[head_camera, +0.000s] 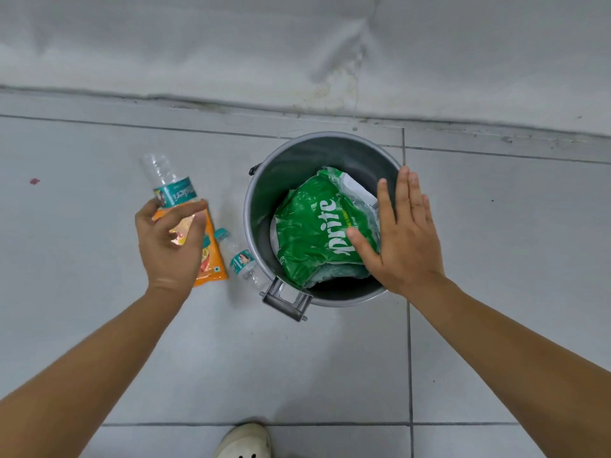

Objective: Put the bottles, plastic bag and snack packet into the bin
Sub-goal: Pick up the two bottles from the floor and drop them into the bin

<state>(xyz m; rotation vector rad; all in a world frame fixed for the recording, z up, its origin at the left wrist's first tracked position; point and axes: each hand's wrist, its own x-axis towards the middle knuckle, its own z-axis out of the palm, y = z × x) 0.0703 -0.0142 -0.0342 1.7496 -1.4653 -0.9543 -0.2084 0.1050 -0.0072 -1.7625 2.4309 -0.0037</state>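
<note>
Bin (264,193) first, since everything has to end up in it: it stands on the tiled floor (99,325) in front of my shoe (246,441), grey, round, its hinge bracket (286,300) pointing back at me. Nearest to me my two forearms reach out. My right hand (401,238) is spread flat with the fingers wide, holding nothing, over the green Sprite plastic bag (314,233), which already lies inside the bin and fills most of it; whether my palm presses it I cannot tell. My left hand (168,241) hovers half curled and empty above the orange snack packet (211,259) on the floor, fingers loosely apart. Just right of the packet a small bottle (239,257) lies against the bin's outer wall. Further off, the larger bottle (168,183) lies on the floor with its base end touching the packet's top edge.

I judge three things remain. The bag looks puffy, so it could spring up and leave the bottles perched high, ready to roll out over the rim. The slick packet may slip from a loose pinch, and a careless reach could knock either bottle rolling away across the tiles.
</note>
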